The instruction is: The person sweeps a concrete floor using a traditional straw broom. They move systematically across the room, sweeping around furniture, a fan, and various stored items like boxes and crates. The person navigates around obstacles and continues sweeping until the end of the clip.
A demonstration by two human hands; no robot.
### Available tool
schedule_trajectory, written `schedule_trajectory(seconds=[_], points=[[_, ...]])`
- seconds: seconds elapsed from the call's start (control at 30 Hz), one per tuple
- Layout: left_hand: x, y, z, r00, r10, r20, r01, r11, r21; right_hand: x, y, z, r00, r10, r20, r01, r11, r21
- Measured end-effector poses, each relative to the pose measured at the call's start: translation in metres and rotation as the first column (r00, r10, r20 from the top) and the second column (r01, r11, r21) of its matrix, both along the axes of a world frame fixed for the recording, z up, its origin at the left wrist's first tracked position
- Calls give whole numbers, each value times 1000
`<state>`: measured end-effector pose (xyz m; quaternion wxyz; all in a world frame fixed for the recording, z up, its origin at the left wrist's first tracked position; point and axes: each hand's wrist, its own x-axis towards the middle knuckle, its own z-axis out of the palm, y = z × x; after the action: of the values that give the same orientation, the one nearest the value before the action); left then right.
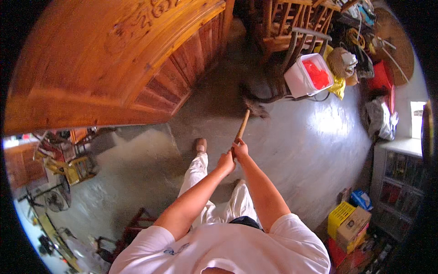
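**A:** While I watch from the head camera, both hands are closed on the long wooden broom handle point(242, 125): left hand point(226, 162) lower on the stick, right hand point(240, 148) just above it, fingers wrapped round. The dark bristled broom head point(256, 108) sits on the grey concrete floor point(315, 137), out ahead of the beige slipper point(200, 145).

**B:** Which step do you log?

**A:** My judgement: mid-sweep, bristles down near the legs of the dark wooden chair point(283, 55). The white square plastic bucket with red contents point(306, 75) stands just beyond, close to the bristles.

**B:** And the next move?

**A:** I'd say a short, controlled pull toward the feet, keeping the head clear of the chair legs and the bucket. A wide swing could catch either.

**B:** Anything you can't make out?

**A:** Plenty. Dust or debris on the floor doesn't show; glare washes out the patch to the right. Bristles blur into the chair's shadow, so I can't tell whether they touch a leg. The large carved orange-brown wooden cabinet point(109, 64) is cut off by the rim, and the second foot is mostly hidden behind the arms.
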<state>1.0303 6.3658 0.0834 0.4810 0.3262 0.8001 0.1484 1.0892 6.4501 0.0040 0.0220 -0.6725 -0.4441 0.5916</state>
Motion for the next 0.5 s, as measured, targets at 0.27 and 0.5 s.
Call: schedule_trajectory(seconds=[0.27, 0.5], points=[[-158, -59, 33, 971, 116, 209, -105, 992, -63, -142, -82, 4, 971, -213, -111, 190, 964, -184], [-180, 27, 50, 665, 572, 481, -353, 808, -472, -113, -55, 104, 422, -742, -521, 521, 668, -531]])
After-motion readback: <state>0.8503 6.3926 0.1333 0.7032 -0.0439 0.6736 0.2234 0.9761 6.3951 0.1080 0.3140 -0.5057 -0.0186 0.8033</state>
